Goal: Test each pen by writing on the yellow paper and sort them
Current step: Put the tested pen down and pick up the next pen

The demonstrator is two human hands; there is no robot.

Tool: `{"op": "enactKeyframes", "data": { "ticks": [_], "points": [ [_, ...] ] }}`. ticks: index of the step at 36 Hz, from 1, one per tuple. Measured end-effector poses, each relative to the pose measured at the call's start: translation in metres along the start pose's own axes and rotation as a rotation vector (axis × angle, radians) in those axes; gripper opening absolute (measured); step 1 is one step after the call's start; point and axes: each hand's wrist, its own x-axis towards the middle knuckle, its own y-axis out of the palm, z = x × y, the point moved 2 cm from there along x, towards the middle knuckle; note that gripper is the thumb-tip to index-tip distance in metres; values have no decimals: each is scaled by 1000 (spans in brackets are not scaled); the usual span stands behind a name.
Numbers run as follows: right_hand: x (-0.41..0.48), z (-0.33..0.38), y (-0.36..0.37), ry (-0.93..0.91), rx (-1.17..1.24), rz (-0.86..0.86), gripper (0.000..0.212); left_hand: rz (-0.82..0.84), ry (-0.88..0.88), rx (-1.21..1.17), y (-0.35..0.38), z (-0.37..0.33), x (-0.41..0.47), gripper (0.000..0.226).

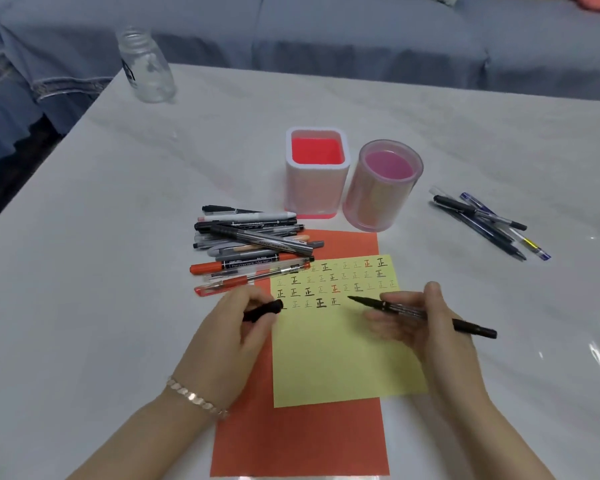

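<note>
- while the right hand (pixel 430 327) pinches the uncapped black marker (pixel 413 311) between thumb and fingers, its long axis runs from tail at four o'clock to tip at ten o'clock.
- that tip lies over the yellow paper (pixel 340 358), at three o'clock of the last written mark (pixel 335 301); whether it touches the paper is unclear.
- the left hand (pixel 232 327), at the paper's nine o'clock edge, curls round the black cap (pixel 262 310).
- the right hand is nearer, so the next stroke looks to be its own.
</note>
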Motion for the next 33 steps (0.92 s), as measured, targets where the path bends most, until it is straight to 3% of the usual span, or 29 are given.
{"op": "enactKeyframes", "data": {
  "ticks": [7,11,18,27,33],
  "points": [
    [-15,22,-3,-25,24,51,49,56,12,-250,13,-35,-6,28],
    [-18,29,-7,-69,43,56,40,80,25,-255,16,-45,-7,28],
    [-21,33,-11,-94,31,86,46,130,66,-238,18,-60,-9,29],
    [-21,44,-19,-150,191,55,44,130,26,-281,20,-65,-7,29],
    [-22,43,-19,-154,138,77,42,138,46,-289,20,-71,-8,29]
  ]
}}
